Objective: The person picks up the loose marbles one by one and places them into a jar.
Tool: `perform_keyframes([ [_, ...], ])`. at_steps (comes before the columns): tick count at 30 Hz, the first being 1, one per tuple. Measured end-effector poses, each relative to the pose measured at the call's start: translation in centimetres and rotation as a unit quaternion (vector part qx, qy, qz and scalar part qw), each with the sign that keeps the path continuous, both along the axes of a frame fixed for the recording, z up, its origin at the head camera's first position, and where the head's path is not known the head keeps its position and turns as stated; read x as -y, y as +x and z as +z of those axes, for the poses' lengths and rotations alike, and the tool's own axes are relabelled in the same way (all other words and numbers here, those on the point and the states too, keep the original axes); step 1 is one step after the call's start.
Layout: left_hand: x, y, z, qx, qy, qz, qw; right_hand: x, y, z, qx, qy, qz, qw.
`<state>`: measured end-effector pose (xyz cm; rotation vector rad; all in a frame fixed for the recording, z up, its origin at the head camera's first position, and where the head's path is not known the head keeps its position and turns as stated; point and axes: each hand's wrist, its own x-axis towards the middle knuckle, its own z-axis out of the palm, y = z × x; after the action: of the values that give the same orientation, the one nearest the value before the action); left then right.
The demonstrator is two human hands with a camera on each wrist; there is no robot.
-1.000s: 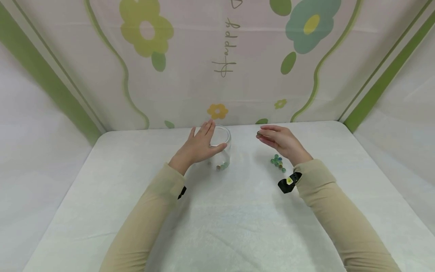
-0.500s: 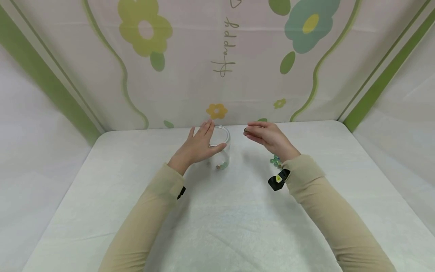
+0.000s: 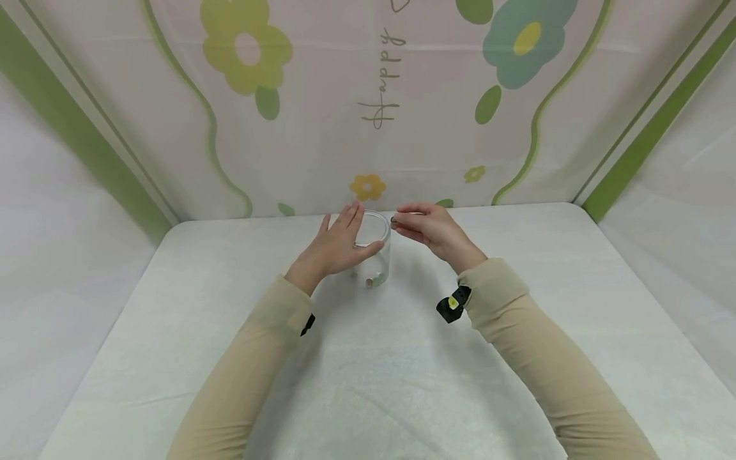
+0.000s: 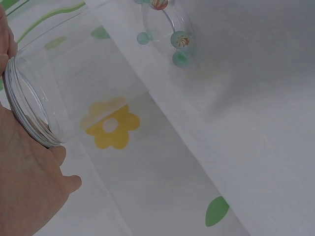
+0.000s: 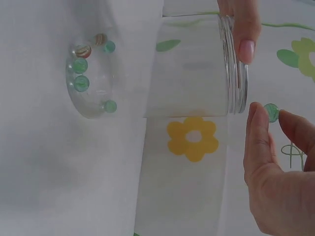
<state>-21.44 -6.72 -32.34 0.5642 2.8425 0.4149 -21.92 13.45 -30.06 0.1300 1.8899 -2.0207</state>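
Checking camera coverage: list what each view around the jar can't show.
Head: left rim of jar, hidden by left hand; pattern of held marble, too small.
Left wrist: reddish marble, cut by the top edge.
Right wrist: most of the left hand, cut by the top edge.

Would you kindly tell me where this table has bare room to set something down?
The table is bare between the left sleeve and right sleeve, and outside each. The back middle is crowded: left hand against the jar, right hand beside it.
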Motion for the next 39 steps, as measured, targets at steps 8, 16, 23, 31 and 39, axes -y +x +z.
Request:
perform_keyframes([
  [8, 0.0, 0.0, 0.0, -0.005, -0.001, -0.003, 1.0000, 0.6, 0.0, 0.0, -0.003, 0.006, -0.001, 1.0000],
  [16, -0.1, 0.1, 0.0, 0.000, 0.004, -0.002, 1.0000, 1.0, 0.2, 0.1, -0.008, 0.005, 0.009, 0.9999],
  [23, -0.1, 0.1, 0.0, -0.001, 0.005, -0.003, 1.0000, 1.3, 0.2, 0.1, -0.008, 0.001, 0.009, 0.9999],
  [31, 0.0, 0.3, 0.0, 0.000, 0.007, -0.001, 1.0000, 1.3, 0.2, 0.1, -0.006, 0.014, 0.018, 0.9997],
  [39, -0.1, 0.3, 0.1, 0.001, 0.000, -0.002, 1.0000, 1.2, 0.2, 0.1, -0.011, 0.015, 0.025, 0.9995],
])
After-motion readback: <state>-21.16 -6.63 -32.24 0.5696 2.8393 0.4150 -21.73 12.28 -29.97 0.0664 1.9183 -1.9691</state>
